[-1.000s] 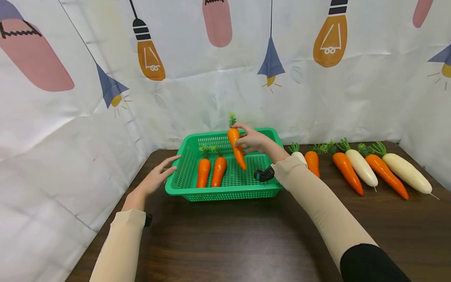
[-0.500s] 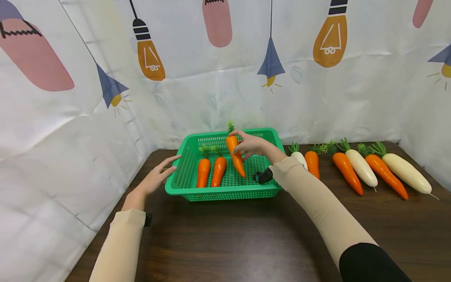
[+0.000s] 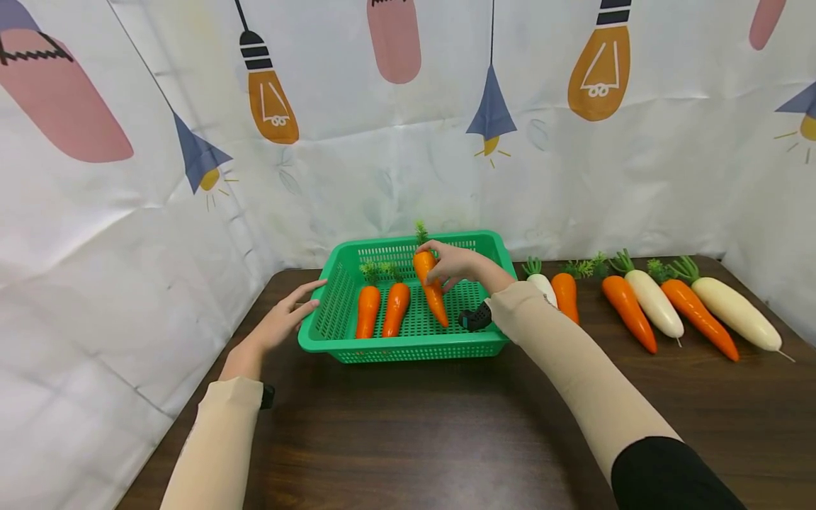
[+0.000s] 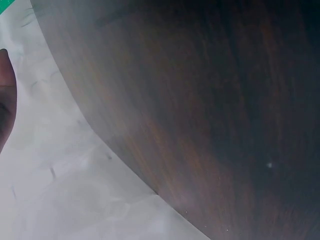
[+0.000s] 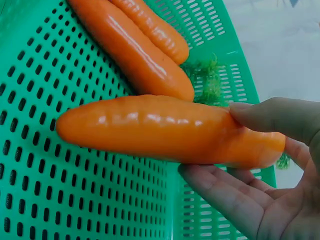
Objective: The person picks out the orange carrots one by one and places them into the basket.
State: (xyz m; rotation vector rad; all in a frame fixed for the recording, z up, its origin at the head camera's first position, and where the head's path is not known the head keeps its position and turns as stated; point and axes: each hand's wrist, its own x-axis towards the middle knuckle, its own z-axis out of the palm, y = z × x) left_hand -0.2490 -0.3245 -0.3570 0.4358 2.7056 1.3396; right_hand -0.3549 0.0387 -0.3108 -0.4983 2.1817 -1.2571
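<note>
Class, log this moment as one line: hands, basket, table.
right hand: holds carrot over green basket | left hand: at basket's left side | basket: two more carrots inside | table: carrots, white radishes at right

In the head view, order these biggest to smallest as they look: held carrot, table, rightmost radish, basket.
Table
Basket
Rightmost radish
Held carrot, partly covered by the right hand

On the table [image 3: 408, 425], before the cloth [image 3: 357, 177], the basket [image 3: 408, 345] holds two carrots [image 3: 367, 312] at left, with a third carrot [image 3: 436, 300] in the right hand [image 3: 455, 262] right of them, the left hand [image 3: 275, 327] at its left rim, and more carrots [image 3: 629, 314] and radishes [image 3: 654, 303] to its right.
</note>
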